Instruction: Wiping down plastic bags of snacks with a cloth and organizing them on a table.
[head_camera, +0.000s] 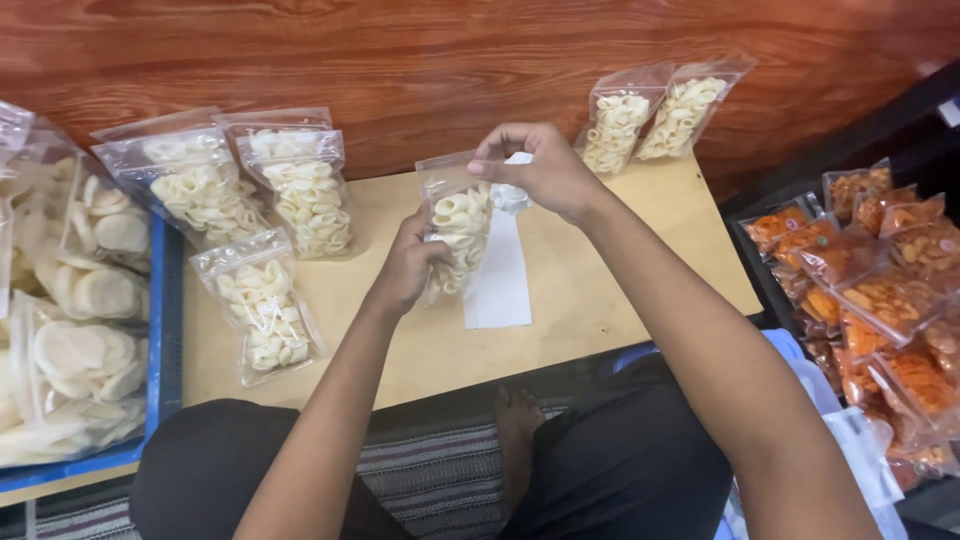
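At frame centre the left hand (408, 268) grips a clear bag (458, 232) of pale rings from below; the right hand (545, 170) pinches its top edge. Filled bags (262, 308) lie left on the surface (600, 290), two more (650, 115) stand upper right.

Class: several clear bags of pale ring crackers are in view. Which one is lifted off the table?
The bag held between both hands; left hand grips its side, right hand pinches its top.

Both forearms are extended forward from the lower edge of the view. The left hand (410, 265) is curled, fingers closed in a grip. The right hand (545, 170) is raised above it, fingertips pinched together.
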